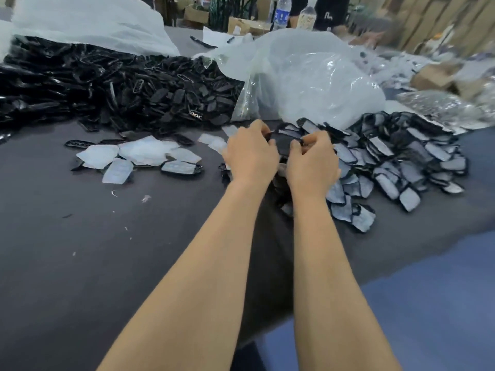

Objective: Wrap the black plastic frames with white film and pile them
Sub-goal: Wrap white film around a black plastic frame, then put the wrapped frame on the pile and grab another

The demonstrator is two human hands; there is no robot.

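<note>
Just beside the wrapped pile (401,156) I am pinching a black frame (285,141) by its ends with left hand (251,156) and right hand (312,162), holding it level so film, possibly hidden beneath, seats smoothly.

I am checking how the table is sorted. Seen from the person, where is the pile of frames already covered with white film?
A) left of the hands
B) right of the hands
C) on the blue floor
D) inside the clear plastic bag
B: the pile of film-covered frames spreads on the table just right of the right hand; the bare black frames are heaped at the left rear.
</note>
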